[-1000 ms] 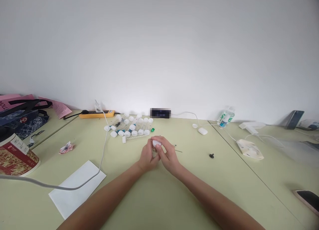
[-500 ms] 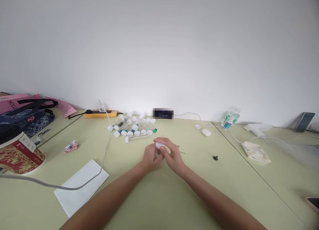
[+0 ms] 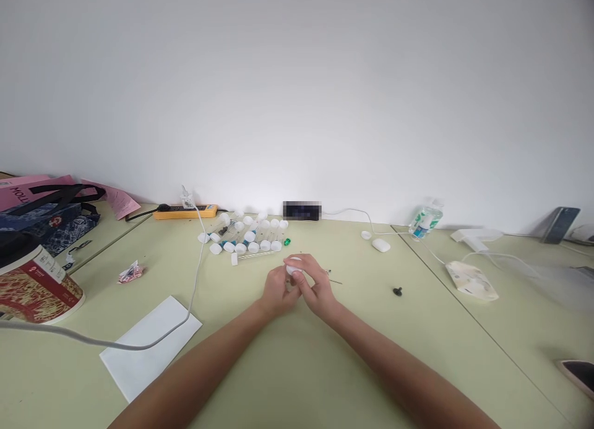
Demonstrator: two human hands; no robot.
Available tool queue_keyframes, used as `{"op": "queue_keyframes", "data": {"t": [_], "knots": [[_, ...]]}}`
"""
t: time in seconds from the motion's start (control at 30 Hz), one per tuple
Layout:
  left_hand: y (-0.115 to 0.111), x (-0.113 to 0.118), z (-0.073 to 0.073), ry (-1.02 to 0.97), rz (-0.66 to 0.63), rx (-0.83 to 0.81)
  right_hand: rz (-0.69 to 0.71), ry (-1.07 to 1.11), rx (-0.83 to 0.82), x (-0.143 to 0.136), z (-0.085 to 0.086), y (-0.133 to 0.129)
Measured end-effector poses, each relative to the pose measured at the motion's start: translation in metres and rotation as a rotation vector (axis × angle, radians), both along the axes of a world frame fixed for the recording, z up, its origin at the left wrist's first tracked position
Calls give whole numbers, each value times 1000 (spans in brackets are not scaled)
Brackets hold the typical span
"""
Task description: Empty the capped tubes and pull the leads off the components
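Both hands are together over the middle of the table. My left hand (image 3: 277, 291) is closed around the lower part of a white round cap-like piece (image 3: 292, 268). From above, my right hand (image 3: 315, 286) grips the same piece, its thumb and fingers on the top. Whatever lies under the white top is hidden by my fingers. A thin dark rod (image 3: 335, 282) lies on the table just right of my right hand. Beyond my hands lie several white-capped pieces with thin stems (image 3: 253, 247), and a small green piece (image 3: 287, 242) sits beside them.
A black knob-like piece (image 3: 398, 291) lies to the right. On the left are a folded white sheet (image 3: 148, 348), a grey cable (image 3: 197, 274), a paper cup (image 3: 41, 286) and an orange power strip (image 3: 185, 212). A clear packet (image 3: 426, 221) stands by the wall, near a white case (image 3: 381, 246).
The view has shifted slightly. Both hands keep their hold on the white piece, with only a slight change in the right thumb and fingers.
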State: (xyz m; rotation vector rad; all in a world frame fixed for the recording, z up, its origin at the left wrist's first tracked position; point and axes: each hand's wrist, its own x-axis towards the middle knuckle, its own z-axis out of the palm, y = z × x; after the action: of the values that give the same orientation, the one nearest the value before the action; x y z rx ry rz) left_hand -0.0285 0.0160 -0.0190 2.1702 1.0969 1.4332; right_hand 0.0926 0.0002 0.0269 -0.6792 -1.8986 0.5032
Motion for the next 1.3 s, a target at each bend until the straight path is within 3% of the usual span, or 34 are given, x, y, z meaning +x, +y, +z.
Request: {"op": "queue_keyframes", "data": {"t": [0.3, 0.43, 0.53, 0.67, 0.77, 0.87, 1.0, 1.07, 1.2, 1.3], "knots": [[-6, -1, 6, 104, 18, -29, -92, -76, 63, 0, 1, -2], [-4, -3, 9, 145, 0, -7, -77, -152, -15, 3, 6, -3], [3, -6, 8, 190, 89, 37, -128, -189, -56, 7, 27, 6], [13, -10, 3, 274, 345, 24, -305, -154, 103, -7, 69, 39], [17, -13, -2, 374, 517, -74, -216, -240, 256, -35, 83, 71], [21, -17, -5, 478, 619, -120, -103, -473, 364, -72, 71, 100], [28, -23, -9, 553, 699, -118, -167, -887, 395, -116, 38, 126], [33, -25, -11, 567, 718, -131, -175, -922, 383, -130, 25, 134], [38, -29, -14, 567, 734, -155, -202, -933, 350, -138, 18, 139], [37, -29, -13, 566, 716, -129, -199, -849, 310, -117, 21, 136]]}}
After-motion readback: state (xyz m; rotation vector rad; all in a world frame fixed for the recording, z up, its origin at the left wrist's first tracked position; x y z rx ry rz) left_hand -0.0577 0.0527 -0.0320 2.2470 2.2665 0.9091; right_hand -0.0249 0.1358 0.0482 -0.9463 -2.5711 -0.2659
